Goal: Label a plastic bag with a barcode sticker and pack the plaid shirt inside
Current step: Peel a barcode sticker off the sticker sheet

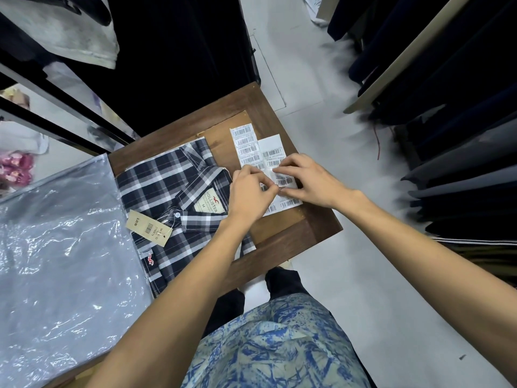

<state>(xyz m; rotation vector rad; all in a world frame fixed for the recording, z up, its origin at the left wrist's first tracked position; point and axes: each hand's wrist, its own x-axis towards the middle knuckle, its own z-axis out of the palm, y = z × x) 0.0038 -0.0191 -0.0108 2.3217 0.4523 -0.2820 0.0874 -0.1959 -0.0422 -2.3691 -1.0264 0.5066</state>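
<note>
A folded navy-and-white plaid shirt lies on a small wooden table, with a beige price tag on its front. A clear plastic bag lies flat to the left, overlapping the shirt's edge. White sheets of barcode stickers rest on the table's right part. My left hand and my right hand meet over the lower sheet. Both pinch at one barcode sticker, whose edge looks lifted from the sheet.
Dark garments hang on a rack at the right. Shelves with bagged clothes stand at the upper left, with something pink below them. Pale floor runs along the table's right side. My patterned blue shirt fills the bottom centre.
</note>
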